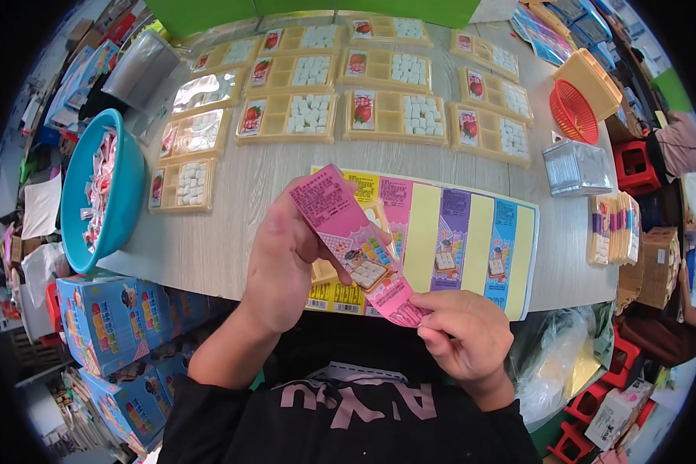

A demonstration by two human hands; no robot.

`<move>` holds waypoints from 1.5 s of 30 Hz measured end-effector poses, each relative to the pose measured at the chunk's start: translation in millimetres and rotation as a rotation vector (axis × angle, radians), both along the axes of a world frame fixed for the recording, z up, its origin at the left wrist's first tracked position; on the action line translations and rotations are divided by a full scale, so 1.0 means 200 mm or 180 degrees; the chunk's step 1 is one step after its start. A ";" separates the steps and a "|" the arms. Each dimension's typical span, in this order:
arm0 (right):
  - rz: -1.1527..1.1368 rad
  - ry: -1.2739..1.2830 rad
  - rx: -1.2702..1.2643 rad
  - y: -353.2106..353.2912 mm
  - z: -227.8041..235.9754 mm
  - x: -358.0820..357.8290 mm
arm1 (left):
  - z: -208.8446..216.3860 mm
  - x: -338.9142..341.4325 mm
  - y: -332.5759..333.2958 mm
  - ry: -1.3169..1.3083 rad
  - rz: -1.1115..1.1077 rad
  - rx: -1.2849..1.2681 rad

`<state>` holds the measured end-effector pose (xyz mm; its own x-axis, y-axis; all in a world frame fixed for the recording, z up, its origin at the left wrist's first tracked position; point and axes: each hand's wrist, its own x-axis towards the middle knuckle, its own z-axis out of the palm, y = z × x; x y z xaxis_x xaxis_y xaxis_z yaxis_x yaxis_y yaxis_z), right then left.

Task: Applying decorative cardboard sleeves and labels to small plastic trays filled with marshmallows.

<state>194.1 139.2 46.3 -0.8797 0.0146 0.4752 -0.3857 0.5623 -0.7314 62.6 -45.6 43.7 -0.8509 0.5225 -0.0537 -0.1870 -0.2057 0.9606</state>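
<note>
My left hand (274, 251) is closed around a cream plastic tray (325, 271), mostly hidden behind a long pink printed label (371, 261). The label lies slanted over the tray, its upper end near my left fingers. At its lower end my right hand (472, 332) pinches the label's curling tip between thumb and fingers. Under both hands a sheet of labels (424, 247) rests on the table edge, with yellow, pink, purple and blue labels and bare pale-yellow strips between them.
Several filled trays (286, 116) with white pieces and strawberry sachets stand in rows across the table (201, 259). A turquoise basin (124, 216) of sachets is at left, above blue cartons (112, 321). To the right are a red basket (574, 112), silver packets (578, 166) and stacked labelled trays (615, 230).
</note>
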 end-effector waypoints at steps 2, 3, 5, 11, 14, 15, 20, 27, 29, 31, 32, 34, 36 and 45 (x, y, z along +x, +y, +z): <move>0.0019 -0.0037 -0.0025 0.00 -0.02 -0.02 | 0.02 -0.01 0.02 -0.0020 0.0076 -0.0049; 0.0089 0.0017 -0.0026 0.01 -0.01 -0.01 | 0.06 0.00 0.03 0.0029 0.0114 -0.0069; 0.0149 0.0082 -0.0007 0.02 0.01 0.02 | 0.09 0.02 0.03 0.0139 0.0069 -0.0063; 0.0375 0.0067 -0.0026 0.00 -0.02 -0.03 | 0.07 -0.03 0.01 0.0426 0.0092 -0.0210; 0.1229 0.0046 0.0042 0.03 -0.03 -0.04 | 0.07 -0.02 0.02 0.0347 0.0032 -0.0220; 0.1230 0.0063 0.0032 0.03 -0.03 -0.04 | 0.08 -0.01 0.01 0.0367 0.0020 -0.0287; 0.1358 0.0232 0.0198 0.07 0.07 -0.06 | 0.14 -0.03 0.00 0.0536 -0.0274 -0.0320; 0.0323 0.0683 0.0670 0.19 0.37 -0.21 | 0.39 -0.04 0.06 0.1212 -0.0912 -0.0627; -0.0045 0.0550 0.0681 0.17 0.44 -0.27 | 0.46 -0.05 0.07 0.1513 -0.0946 -0.0717; -0.0052 0.0526 0.0548 0.17 0.47 -0.30 | 0.50 -0.06 0.08 0.1925 -0.1082 -0.0814; -0.0003 0.0553 0.0566 0.17 0.48 -0.32 | 0.50 -0.09 0.08 0.2374 -0.1124 -0.0858; 0.0059 0.0563 0.0532 0.19 0.49 -0.33 | 0.52 -0.11 0.12 0.2525 -0.1178 -0.0814; 0.0100 0.0645 0.0480 0.21 0.50 -0.35 | 0.54 -0.13 0.14 0.2679 -0.1191 -0.0801; 0.0271 0.0815 0.0426 0.31 0.67 -0.41 | 0.77 -0.23 0.23 0.2892 -0.1318 -0.0999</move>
<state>111.4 201.1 180.3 -0.7264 -0.1319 0.6745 -0.5980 0.6050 -0.5257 17.4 0.4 197.2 -0.3966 0.8555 0.3328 0.6331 -0.0076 0.7741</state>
